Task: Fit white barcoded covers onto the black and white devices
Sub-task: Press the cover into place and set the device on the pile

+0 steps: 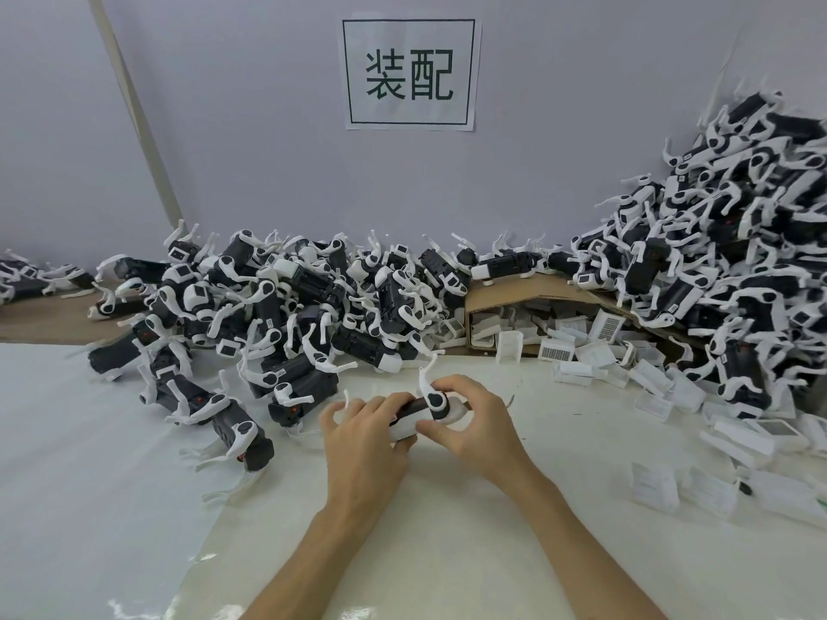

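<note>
- We grip one black and white device (441, 407) mid-desk, with the fingers of our left hand (362, 436) and right hand (474, 422) curled round it.
- Along the white desk's (447, 530) back edge lie heaped devices (291, 306); white covers (671, 387) litter its right edge.
- A sign (409, 71) hangs on the lilac wall (223, 127).

A white paper sign (409, 73) bearing two dark framed characters is hanging on the pale lilac wall (246, 172), a brown cardboard box (514, 289) is lying open-sided below it, and a white sheet (112, 463) is covering the wooden tabletop (40, 322).
</note>
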Motion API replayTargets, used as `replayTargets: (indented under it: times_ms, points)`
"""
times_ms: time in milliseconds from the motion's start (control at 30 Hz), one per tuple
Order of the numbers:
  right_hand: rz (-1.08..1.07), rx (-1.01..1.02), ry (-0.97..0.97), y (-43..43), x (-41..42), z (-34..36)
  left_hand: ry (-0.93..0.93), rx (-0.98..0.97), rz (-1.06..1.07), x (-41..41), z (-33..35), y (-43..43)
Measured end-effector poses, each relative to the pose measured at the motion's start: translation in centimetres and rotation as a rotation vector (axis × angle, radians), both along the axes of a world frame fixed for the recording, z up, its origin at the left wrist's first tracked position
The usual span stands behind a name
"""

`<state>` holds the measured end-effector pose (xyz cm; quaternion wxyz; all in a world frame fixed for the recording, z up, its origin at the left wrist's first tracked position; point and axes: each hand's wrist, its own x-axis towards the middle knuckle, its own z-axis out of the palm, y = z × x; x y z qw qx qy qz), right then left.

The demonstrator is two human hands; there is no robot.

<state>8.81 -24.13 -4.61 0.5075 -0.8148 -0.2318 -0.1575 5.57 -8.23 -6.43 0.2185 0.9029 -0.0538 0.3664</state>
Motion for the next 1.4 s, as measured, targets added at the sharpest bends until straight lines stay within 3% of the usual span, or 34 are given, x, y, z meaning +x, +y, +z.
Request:
replayTargets:
  times_ms: [200, 367, 567, 667, 833, 1133, 1267, 1400]
  points:
    - [0.092, 0.023, 0.151, 0.5, 0.0, -0.4, -0.082, 0.044, 0.020, 0.1, 0.1, 0.2]
    - [0.161, 0.079, 0.170, 0.3, -0.5, 0.1, -0.195, 0.022, 0.011, 0.0, 0.3, 0.2]
    - [0.175, 0.117, 0.257, 0.5, -0.4, 0.4, -0.209, 0.032, 0.009, 0.2, 0.2, 0.4]
    - [0.176, 0.161, 0.272, 0.5, -0.4, 0.2, -0.147, 0.029, 0.024, 0.1, 0.1, 0.2]
    - [0.105, 0.051, 0.220, 0.3, -0.4, -0.4, 0.139, 0.001, 0.052, 0.1, -0.3, 0.0]
    - [0.149, 0.122, 0.227, 0.0, 0.0, -0.2, 0.212, -0.066, -0.006, 0.3, -0.1, 0.1]
    - [0.204, 0.194, 0.314, 0.2, -0.1, 0.2, 0.250, -0.274, -0.100, 0.4, 0.0, -0.2]
    - [0.219, 0.025, 0.366, 0.4, -0.1, -0.4, 0.391, -0.935, -0.335, 0.2, 0.8, -0.1]
